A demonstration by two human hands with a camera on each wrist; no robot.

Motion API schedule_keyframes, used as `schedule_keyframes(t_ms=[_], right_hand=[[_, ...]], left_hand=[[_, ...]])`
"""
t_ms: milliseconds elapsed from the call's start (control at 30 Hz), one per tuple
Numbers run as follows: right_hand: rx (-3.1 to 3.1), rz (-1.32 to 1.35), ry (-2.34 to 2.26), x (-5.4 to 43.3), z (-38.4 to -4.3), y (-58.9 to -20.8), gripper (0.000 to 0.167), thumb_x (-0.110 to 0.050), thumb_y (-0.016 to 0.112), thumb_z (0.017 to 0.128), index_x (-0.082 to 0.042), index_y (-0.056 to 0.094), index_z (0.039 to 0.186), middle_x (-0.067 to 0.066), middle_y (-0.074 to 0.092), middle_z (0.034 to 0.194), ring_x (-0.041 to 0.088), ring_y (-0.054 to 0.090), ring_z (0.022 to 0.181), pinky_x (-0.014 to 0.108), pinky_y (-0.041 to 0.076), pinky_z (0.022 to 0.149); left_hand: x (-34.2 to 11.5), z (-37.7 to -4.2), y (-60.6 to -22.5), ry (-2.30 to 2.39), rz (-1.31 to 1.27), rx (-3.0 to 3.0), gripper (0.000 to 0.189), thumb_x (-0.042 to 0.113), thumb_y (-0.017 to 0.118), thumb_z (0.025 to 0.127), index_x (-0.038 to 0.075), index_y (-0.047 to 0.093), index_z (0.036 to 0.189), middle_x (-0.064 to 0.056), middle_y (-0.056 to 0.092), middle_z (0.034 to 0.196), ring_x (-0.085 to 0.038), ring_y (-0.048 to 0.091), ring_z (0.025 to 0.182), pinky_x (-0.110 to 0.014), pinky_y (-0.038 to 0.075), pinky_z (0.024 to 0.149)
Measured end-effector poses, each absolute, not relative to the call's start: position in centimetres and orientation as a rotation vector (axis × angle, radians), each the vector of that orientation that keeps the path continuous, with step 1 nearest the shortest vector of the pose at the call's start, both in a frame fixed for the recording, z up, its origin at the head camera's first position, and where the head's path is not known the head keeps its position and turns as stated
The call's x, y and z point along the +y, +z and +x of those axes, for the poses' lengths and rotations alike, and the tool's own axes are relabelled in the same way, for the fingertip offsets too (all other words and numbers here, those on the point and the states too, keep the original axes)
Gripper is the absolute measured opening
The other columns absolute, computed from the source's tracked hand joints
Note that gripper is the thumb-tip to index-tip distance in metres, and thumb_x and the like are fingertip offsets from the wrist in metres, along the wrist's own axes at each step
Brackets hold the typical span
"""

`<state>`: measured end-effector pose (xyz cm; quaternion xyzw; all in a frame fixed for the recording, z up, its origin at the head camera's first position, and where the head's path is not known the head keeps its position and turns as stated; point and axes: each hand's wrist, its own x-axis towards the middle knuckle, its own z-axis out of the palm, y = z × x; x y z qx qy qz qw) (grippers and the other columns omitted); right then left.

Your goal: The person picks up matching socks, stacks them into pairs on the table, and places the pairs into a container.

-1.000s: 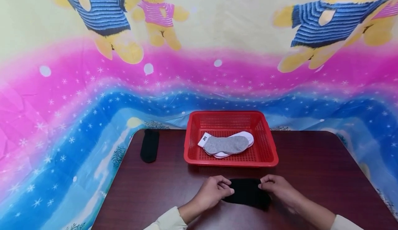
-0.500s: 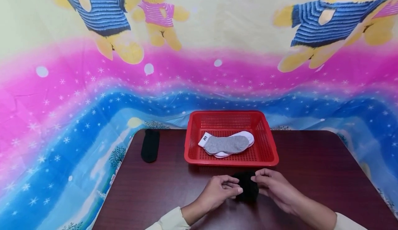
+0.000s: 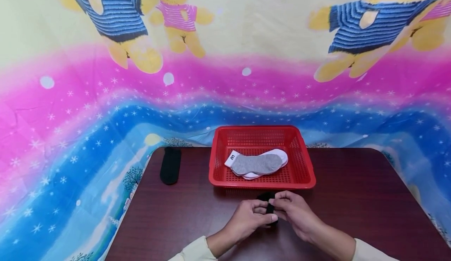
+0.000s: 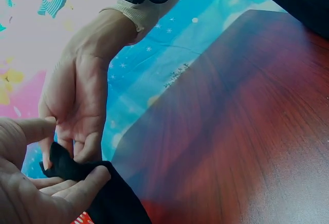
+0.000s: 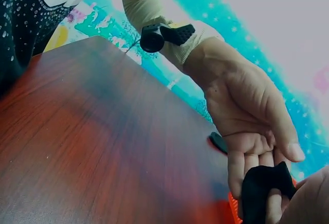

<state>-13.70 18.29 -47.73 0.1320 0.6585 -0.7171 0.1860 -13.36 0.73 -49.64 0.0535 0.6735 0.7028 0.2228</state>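
Observation:
A black sock (image 3: 265, 196), bunched and folded small, is between both hands in front of the red basket. My left hand (image 3: 243, 220) pinches its left side, thumb near the bottom edge and fingers behind. From the other side my right hand (image 3: 297, 216) pinches the upper edge with thumb and fingertips. The left wrist view shows the sock's dark fabric (image 4: 118, 201) hanging down past the fingers. Seen from the right wrist, the sock (image 5: 254, 188) is bent over between the two hands, and part of it is hidden by the fingers.
A red plastic basket (image 3: 262, 185) stands at the back middle, holding grey socks (image 3: 257, 164) on white socks (image 3: 230, 158). Another black sock (image 3: 170, 166) lies flat at the back left of the dark wooden table (image 3: 158, 218). A patterned cloth (image 3: 243, 92) hangs behind.
The black sock, earlier spread flat between both hands, is now gathered into a narrow bundle. My right hand has moved left, close to my left hand, which shifted slightly right.

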Motion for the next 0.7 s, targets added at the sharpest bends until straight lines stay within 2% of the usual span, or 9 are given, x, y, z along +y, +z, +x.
schedule_keyframes(t_ms=[167,300,400,567,700], right_hand=[[1.813,0.359,-2.050,17.6,-13.8,-48.3,0.018,-0.012,0.067,0.097,-0.001,0.055,0.104,0.004,0.066,0.096,0.015,0.069,0.093,0.034,0.060,0.089],[1.788,0.357,-2.058,17.4,-13.9,-48.6,0.015,-0.012,0.066,0.097,-0.002,0.056,0.102,0.002,0.065,0.092,0.014,0.068,0.089,0.032,0.060,0.088],[1.817,0.403,-2.050,17.3,-14.0,-48.9,0.016,-0.014,0.065,0.098,-0.001,0.057,0.103,0.004,0.063,0.094,0.015,0.066,0.088,0.030,0.060,0.085],[1.858,0.531,-2.025,17.8,-14.1,-50.3,0.022,-0.016,0.052,0.101,0.003,0.058,0.109,0.008,0.060,0.096,0.018,0.060,0.086,0.033,0.059,0.081],[1.862,0.567,-1.991,18.5,-14.0,-51.8,0.029,-0.014,0.044,0.100,0.009,0.053,0.116,0.012,0.059,0.099,0.021,0.059,0.087,0.035,0.057,0.082]], left_hand=[[0.6,-13.4,-49.9,1.946,0.165,1.895,0.039,-0.008,0.072,0.081,-0.011,0.067,0.119,-0.022,0.075,0.109,-0.023,0.073,0.096,-0.033,0.063,0.075],[0.5,-13.6,-50.0,1.982,0.169,1.880,0.038,-0.016,0.057,0.082,-0.015,0.065,0.119,-0.028,0.073,0.108,-0.038,0.073,0.097,-0.040,0.063,0.073],[0.3,-13.8,-50.2,1.961,0.188,1.937,0.037,-0.017,0.052,0.084,-0.017,0.065,0.120,-0.030,0.072,0.108,-0.043,0.072,0.097,-0.041,0.063,0.072],[-0.3,-13.9,-50.1,1.903,0.210,2.060,0.034,-0.016,0.053,0.087,-0.016,0.066,0.118,-0.031,0.072,0.108,-0.039,0.072,0.096,-0.044,0.063,0.071],[-0.6,-13.8,-49.5,1.893,0.206,2.084,0.033,-0.014,0.055,0.087,-0.014,0.067,0.118,-0.029,0.073,0.104,-0.035,0.073,0.090,-0.046,0.062,0.070]])
